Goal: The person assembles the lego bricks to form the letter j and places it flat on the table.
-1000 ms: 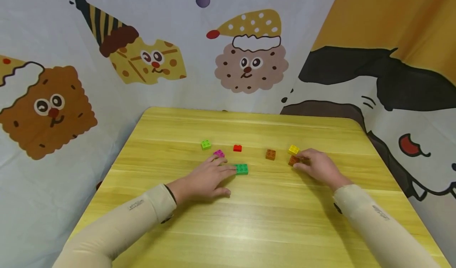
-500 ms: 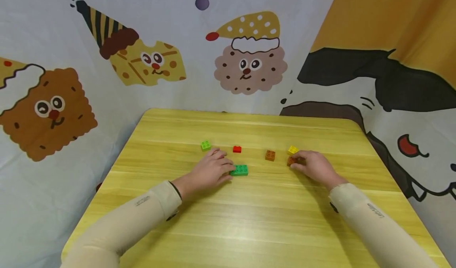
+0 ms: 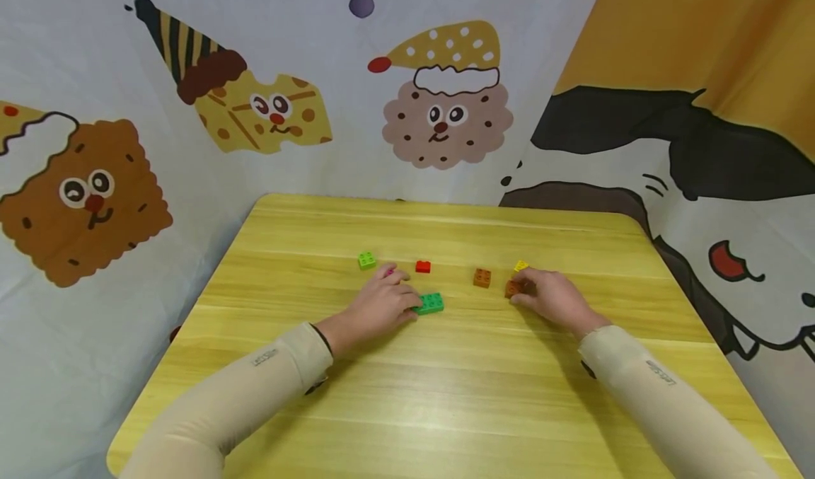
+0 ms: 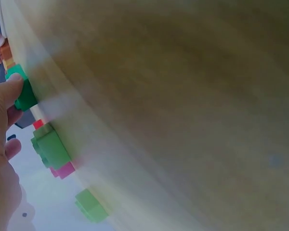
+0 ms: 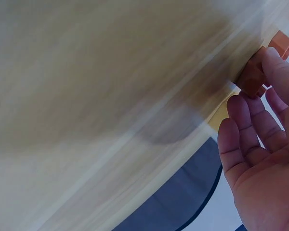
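My left hand (image 3: pixel 382 306) pinches a dark green toy building brick (image 3: pixel 431 303) by its left end, thumb on one side in the left wrist view. A pink brick (image 3: pixel 390 272) lies by its fingers, partly covered. Another green brick (image 4: pixel 52 148) shows below the hand in the left wrist view; the head view hides it. My right hand (image 3: pixel 555 301) pinches an orange-brown brick (image 5: pixel 252 77) between thumb and fingers, low over the table. Just behind those fingers sits a yellow brick (image 3: pixel 521 266). A second orange-brown brick (image 3: pixel 482 278) stands to the left, apart from the hand.
A lime brick (image 3: pixel 366 260) and a red brick (image 3: pixel 423 267) lie farther back on the wooden table (image 3: pixel 407 408). Behind the table hangs a white cloth (image 3: pixel 350 175) printed with cartoon figures.
My right hand has slid a little left with the orange-brown brick, covering more of the yellow one. My left hand has moved slightly right, its thumb drawing in to the green brick, which has turned slightly.
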Tool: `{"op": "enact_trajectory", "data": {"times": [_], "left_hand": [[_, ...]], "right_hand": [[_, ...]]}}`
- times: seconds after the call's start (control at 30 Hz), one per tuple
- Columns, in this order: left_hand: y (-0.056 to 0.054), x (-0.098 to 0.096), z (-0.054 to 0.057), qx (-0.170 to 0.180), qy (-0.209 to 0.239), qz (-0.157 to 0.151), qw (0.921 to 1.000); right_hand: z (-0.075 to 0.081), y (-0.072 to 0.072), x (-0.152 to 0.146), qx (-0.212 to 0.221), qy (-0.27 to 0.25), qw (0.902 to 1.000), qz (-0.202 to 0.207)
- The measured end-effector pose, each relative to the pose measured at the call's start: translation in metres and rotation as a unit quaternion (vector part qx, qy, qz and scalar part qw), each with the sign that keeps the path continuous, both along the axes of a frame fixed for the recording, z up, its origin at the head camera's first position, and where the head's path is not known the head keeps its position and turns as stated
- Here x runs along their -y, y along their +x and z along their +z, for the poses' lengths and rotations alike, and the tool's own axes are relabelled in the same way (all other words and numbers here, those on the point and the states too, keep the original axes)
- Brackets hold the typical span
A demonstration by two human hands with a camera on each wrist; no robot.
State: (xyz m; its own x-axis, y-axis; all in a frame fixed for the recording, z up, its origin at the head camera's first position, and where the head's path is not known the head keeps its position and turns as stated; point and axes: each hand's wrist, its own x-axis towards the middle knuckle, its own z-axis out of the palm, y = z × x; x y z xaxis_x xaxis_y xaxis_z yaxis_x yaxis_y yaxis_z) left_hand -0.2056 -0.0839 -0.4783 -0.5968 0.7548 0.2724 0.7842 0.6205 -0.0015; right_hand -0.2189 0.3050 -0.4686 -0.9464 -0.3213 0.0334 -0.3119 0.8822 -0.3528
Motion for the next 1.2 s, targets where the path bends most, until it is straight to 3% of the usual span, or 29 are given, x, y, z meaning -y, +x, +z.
{"op": "enact_trajectory", "data": {"times": [0.47, 0.93, 1.2], "left_hand": [[0.000, 0.001, 0.000, 0.001, -0.008, 0.008, 0.9999], [-0.004, 0.001, -0.001, 0.000, -0.010, 0.010, 0.9999], [-0.005, 0.000, -0.004, -0.004, -0.014, 0.007, 0.9999]], "right_hand": [[0.000, 0.004, 0.044, 0.017, -0.044, 0.9983, 0.035], [0.014, 0.012, 0.092, 0.040, -0.114, 0.9894, 0.081], [0.012, 0.013, 0.105, 0.039, -0.131, 0.9851, 0.104]]}}
